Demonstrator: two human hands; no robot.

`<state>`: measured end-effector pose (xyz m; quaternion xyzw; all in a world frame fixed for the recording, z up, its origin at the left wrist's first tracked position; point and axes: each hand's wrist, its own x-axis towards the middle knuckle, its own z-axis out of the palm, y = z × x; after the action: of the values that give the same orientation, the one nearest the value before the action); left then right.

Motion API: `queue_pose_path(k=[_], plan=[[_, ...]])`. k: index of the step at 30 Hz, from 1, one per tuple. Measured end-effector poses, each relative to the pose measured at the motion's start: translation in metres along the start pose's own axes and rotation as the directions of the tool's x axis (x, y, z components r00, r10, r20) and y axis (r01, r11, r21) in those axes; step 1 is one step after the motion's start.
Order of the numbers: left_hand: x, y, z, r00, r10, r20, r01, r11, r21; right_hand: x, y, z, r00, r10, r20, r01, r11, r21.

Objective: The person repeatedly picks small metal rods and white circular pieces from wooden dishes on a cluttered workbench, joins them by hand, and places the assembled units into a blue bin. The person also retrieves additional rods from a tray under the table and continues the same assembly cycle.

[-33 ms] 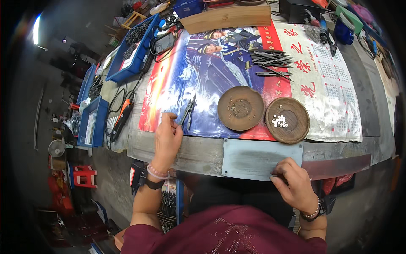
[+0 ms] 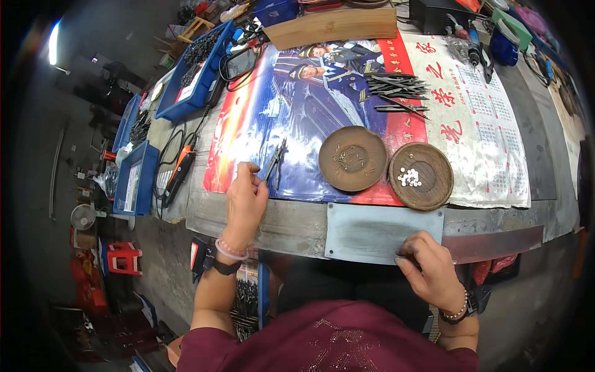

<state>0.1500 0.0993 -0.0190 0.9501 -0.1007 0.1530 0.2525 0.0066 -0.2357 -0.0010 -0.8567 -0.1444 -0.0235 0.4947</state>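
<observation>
My left hand (image 2: 246, 197) rests at the table's front edge, fingers curled in a pinch. Beside its fingertips lie a few slim dark pointed metal tools (image 2: 276, 165); whether the fingers grip one is hidden. Over the right part of a pale blue-grey plate (image 2: 372, 226), my right hand (image 2: 427, 266) has thumb and forefinger drawn together. Anything between them is too small to make out. Behind the plate stand two round brown dishes: the left dish (image 2: 334, 177) holds thin brass-coloured pins, the right dish (image 2: 439, 180) small white discs.
A printed poster (image 2: 297, 124) covers much of the table. Farther back lies a pile of dark pointed tools (image 2: 396, 85), before a wooden box (image 2: 334, 28). Blue trays (image 2: 136, 177) and an orange-black corded hand tool (image 2: 181, 170) are at the left; a blue jar (image 2: 504, 46) stands back right.
</observation>
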Motion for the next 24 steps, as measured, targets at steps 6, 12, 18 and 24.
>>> queue_pose_path(k=[6, 12, 18, 24], plan=[[0.016, 0.000, 0.004, 0.999, -0.035, 0.008, 0.035, 0.999, 0.007, -0.001, 0.007, 0.009, 0.997, -0.048, -0.059, 0.043, 0.996, -0.082], [0.035, 0.036, 0.001, 0.991, 0.133, 0.030, -0.133, 0.991, -0.011, 0.000, 0.013, 0.013, 0.989, -0.064, -0.132, 0.054, 0.995, -0.082], [0.094, 0.113, 0.070, 0.820, 0.562, 0.110, -0.497, 0.794, -0.351, 0.001, 0.014, 0.020, 0.969, -0.116, -0.220, 0.092, 0.989, -0.114], [0.145, 0.163, 0.151, 0.727, 0.650, 0.220, -0.649, 0.756, -0.089, -0.004, 0.019, 0.020, 0.955, -0.145, -0.260, 0.125, 0.988, -0.093]])
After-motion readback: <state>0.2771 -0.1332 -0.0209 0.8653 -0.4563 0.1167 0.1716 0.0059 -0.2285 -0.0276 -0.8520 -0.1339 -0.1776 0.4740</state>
